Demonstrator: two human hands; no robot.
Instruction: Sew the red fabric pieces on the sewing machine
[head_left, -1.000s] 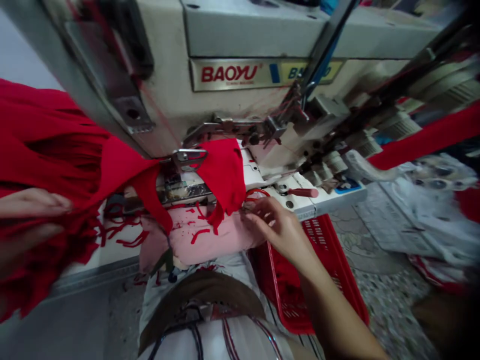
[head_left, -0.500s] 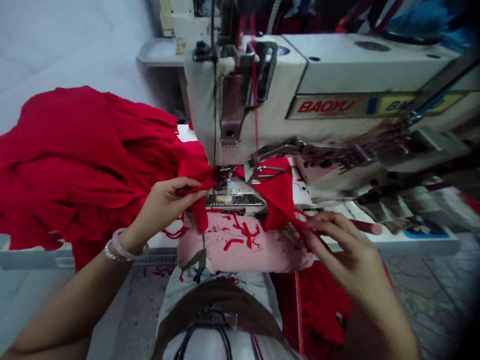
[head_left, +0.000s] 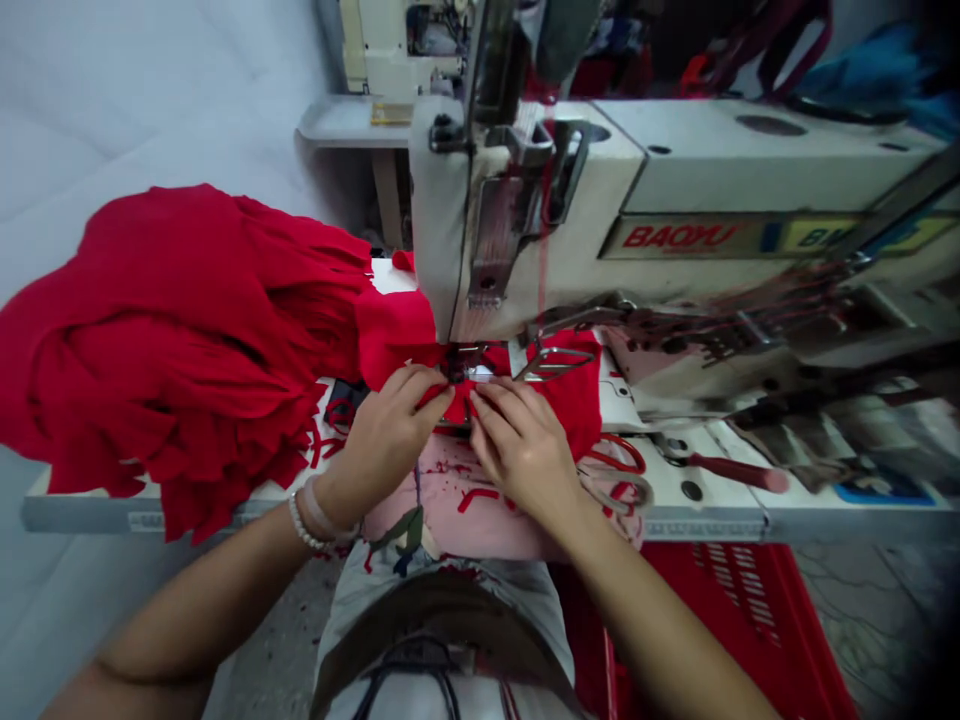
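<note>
Both my left hand [head_left: 386, 443] and my right hand [head_left: 521, 450] grip a red knit fabric piece [head_left: 559, 400] just in front of the sewing machine's needle area. Their fingertips nearly meet over the folded edge. A metal presser foot [head_left: 555, 364] sits right of my fingers, and the needle point is hidden behind them. The rest of the red fabric [head_left: 180, 340] lies heaped on the table to the left, with ragged strips along it. A pink cushion [head_left: 465, 525] lies under my wrists.
The cream BAOYU industrial sewing machine [head_left: 675, 190] fills the upper right. Red-handled scissors [head_left: 619, 470] and a red-handled screwdriver [head_left: 739, 474] rest on its table. A red plastic basket [head_left: 735, 620] stands on the floor at lower right, beside the table's front edge [head_left: 97, 516].
My view has swung to face the machine squarely. My hands have come together at the needle area, with my right hand moving left onto the fabric. The scissors now show at right.
</note>
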